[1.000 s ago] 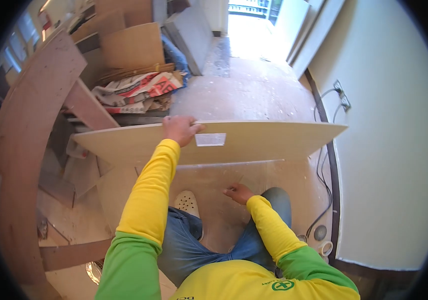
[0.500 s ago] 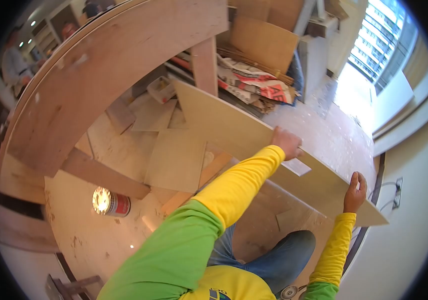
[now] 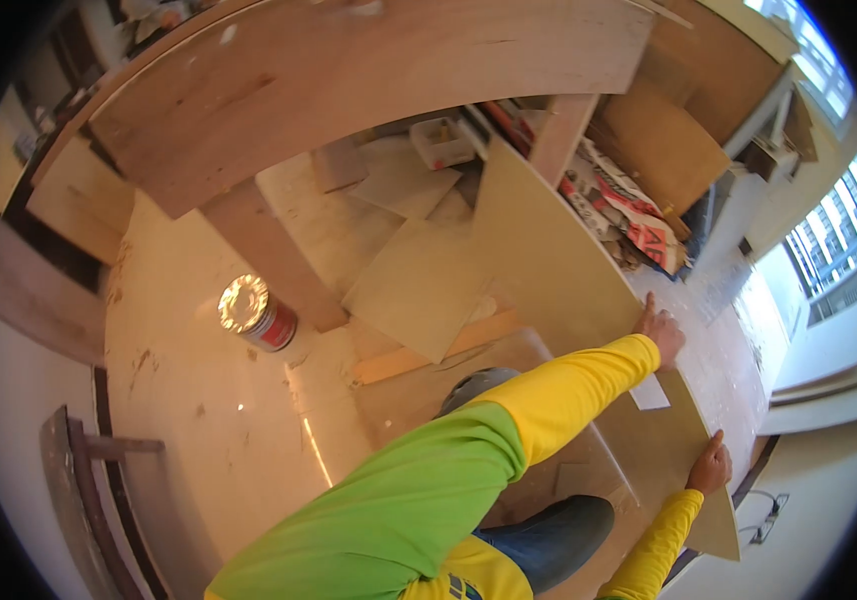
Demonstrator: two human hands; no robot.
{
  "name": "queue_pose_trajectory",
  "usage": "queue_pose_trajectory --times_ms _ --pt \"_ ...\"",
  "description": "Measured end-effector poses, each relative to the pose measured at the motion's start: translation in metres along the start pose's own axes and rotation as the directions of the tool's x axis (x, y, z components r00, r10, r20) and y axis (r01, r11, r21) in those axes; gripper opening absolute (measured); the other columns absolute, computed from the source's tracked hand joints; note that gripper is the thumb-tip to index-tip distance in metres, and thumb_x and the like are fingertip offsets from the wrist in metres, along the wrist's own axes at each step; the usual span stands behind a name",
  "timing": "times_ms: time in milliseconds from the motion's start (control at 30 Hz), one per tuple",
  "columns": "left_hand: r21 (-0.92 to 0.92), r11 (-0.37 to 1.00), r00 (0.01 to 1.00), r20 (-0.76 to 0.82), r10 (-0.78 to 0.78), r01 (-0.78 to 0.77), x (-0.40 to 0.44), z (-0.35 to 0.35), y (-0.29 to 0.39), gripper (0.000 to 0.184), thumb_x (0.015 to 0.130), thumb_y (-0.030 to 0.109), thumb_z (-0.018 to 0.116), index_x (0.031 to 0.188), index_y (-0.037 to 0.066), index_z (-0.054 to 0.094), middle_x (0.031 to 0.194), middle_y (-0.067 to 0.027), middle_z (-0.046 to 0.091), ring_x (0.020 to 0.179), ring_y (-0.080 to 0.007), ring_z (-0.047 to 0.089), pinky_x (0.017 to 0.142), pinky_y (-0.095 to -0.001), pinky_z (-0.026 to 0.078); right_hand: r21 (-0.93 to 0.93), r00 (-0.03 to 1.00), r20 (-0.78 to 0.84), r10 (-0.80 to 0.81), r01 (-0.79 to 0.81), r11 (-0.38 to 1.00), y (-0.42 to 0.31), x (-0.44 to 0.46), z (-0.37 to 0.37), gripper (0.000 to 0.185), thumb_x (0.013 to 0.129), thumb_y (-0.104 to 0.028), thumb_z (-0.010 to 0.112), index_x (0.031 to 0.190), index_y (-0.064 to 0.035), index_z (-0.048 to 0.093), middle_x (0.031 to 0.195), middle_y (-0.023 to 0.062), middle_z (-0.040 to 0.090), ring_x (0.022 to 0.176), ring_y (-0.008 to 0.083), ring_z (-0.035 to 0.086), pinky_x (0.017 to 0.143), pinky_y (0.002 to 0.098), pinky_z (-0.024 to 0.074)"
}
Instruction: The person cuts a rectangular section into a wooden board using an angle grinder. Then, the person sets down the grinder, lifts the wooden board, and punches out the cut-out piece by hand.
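Note:
A long thin board (image 3: 559,260) stands on edge in front of me, slanting from upper middle to lower right. My left hand (image 3: 660,330) grips its top edge near the middle, with one finger stretched along it. Closer to the near right end, my right hand (image 3: 712,468) is closed over the same edge, thumb pointing up. Below my left hand, a small white rectangle (image 3: 650,392) shows against the board; whether it is a cutout or a separate piece, I cannot tell. My bent knee (image 3: 559,540) is beside the board.
A wooden bench (image 3: 369,85) with a leg (image 3: 274,255) stands ahead. A can (image 3: 259,313) sits on the floor left. Loose board pieces (image 3: 424,285) and a plastic tub (image 3: 441,143) lie beneath the bench. Printed sacks (image 3: 634,215) are behind the board; an outlet with cords (image 3: 771,517) is right.
My view has turned left, shifting the surroundings rightward. The board slants more steeply in view. Both hands still hold it, and a finger of my left hand is now stretched out.

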State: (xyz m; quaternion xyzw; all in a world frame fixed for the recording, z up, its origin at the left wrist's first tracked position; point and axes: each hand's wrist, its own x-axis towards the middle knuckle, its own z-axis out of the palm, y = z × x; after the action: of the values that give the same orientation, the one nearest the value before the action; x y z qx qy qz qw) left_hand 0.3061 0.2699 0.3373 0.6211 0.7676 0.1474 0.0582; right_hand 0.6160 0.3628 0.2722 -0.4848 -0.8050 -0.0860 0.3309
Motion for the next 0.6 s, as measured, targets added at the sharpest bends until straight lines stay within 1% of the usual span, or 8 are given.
queue_pose_trajectory --times_ms 67,133,167,233,300,400,467,600 --pt "-0.002 0.999 0.999 -0.025 -0.046 0.046 0.001 -0.005 -0.002 0.043 0.082 0.046 0.071 0.114 0.018 0.072 0.121 -0.0105 0.066 0.125 -0.03 0.053 0.116 -0.068 0.013 -0.041 0.992 0.05 0.12 -0.118 0.992 -0.003 -0.001 -0.003 0.06 0.1 -0.052 0.048 0.069 -0.0032 0.066 0.069 0.0163 0.064 0.067 0.0368 0.059 0.064 0.0513 0.0428" --pt "-0.003 0.998 0.996 -0.052 -0.07 0.07 -0.005 -0.018 -0.007 0.042 0.082 0.046 0.072 0.113 0.018 0.072 0.12 -0.0104 0.066 0.125 -0.03 0.053 0.116 -0.0675 0.013 -0.052 0.993 0.059 0.105 -0.102 0.993 -0.003 -0.003 -0.002 0.06 0.1 -0.053 0.047 0.072 -0.0037 0.068 0.071 0.0169 0.066 0.069 0.0373 0.06 0.065 0.0515 0.0435" --pt "-0.048 0.997 0.995 -0.073 -0.069 0.065 -0.007 -0.026 -0.009 0.043 0.082 0.047 0.072 0.113 0.018 0.072 0.121 -0.0105 0.066 0.125 -0.03 0.053 0.116 -0.0673 0.014 -0.08 0.993 0.047 0.113 -0.109 0.991 -0.002 -0.002 -0.002 0.061 0.1 -0.054 0.046 0.075 -0.0041 0.07 0.073 0.0175 0.067 0.07 0.0377 0.061 0.066 0.0518 0.0442" --pt "-0.117 0.991 0.991 -0.108 -0.082 0.069 -0.012 -0.035 -0.016 0.044 0.08 0.048 0.073 0.113 0.018 0.072 0.124 -0.0106 0.065 0.127 -0.0299 0.051 0.116 -0.0668 0.015 -0.06 0.994 0.04 0.102 -0.099 0.993 -0.007 -0.003 -0.005 0.062 0.1 -0.055 0.045 0.076 -0.0047 0.071 0.074 0.0177 0.067 0.071 0.0379 0.061 0.066 0.0516 0.0448" --pt "-0.125 0.987 0.988 -0.106 -0.112 0.098 -0.016 -0.041 -0.026 0.044 0.08 0.049 0.073 0.113 0.019 0.072 0.125 -0.0104 0.065 0.127 -0.0299 0.051 0.116 -0.0669 0.015 -0.043 0.995 0.033 0.094 -0.092 0.995 -0.011 -0.003 -0.005 0.062 0.1 -0.056 0.044 0.077 -0.0053 0.072 0.074 0.018 0.067 0.071 0.038 0.062 0.067 0.0514 0.0454" --pt "-0.144 0.983 0.982 -0.134 -0.136 0.117 -0.017 -0.041 -0.041 0.044 0.08 0.049 0.074 0.112 0.02 0.072 0.128 -0.0097 0.064 0.129 -0.0301 0.05 0.116 -0.0671 0.015 -0.024 0.991 0.032 0.129 -0.128 0.991 -0.01 -0.003 -0.007 0.063 0.1 -0.056 0.045 0.074 -0.0046 0.07 0.072 0.0179 0.066 0.069 0.0378 0.06 0.065 0.0512 0.0441" --pt "-0.16 0.982 0.978 -0.162 -0.128 0.102 -0.018 -0.039 -0.045 0.043 0.079 0.049 0.074 0.112 0.02 0.073 0.129 -0.0092 0.063 0.129 -0.0303 0.049 0.116 -0.0671 0.015 0.005 0.994 -0.068 0.083 -0.082 0.997 -0.01 0.0 0.001 0.057 0.099 -0.045 0.055 0.061 -0.0024 0.06 0.061 0.0158 0.059 0.057 0.035 0.055 0.057 0.0499 0.0395" --pt "-0.217 0.971 0.983 -0.131 -0.127 0.096 -0.023 -0.041 -0.043 0.041 0.078 0.044 0.076 0.11 0.019 0.073 0.125 -0.0085 0.064 0.129 -0.0292 0.05 0.116 -0.0663 0.016 -0.011 0.99 -0.115 0.08 -0.082 0.997 -0.011 0.001 0.002 0.056 0.099 -0.043 0.057 0.06 -0.0031 0.059 0.06 0.0148 0.058 0.055 0.0336 0.053 0.055 0.0487 0.0385"
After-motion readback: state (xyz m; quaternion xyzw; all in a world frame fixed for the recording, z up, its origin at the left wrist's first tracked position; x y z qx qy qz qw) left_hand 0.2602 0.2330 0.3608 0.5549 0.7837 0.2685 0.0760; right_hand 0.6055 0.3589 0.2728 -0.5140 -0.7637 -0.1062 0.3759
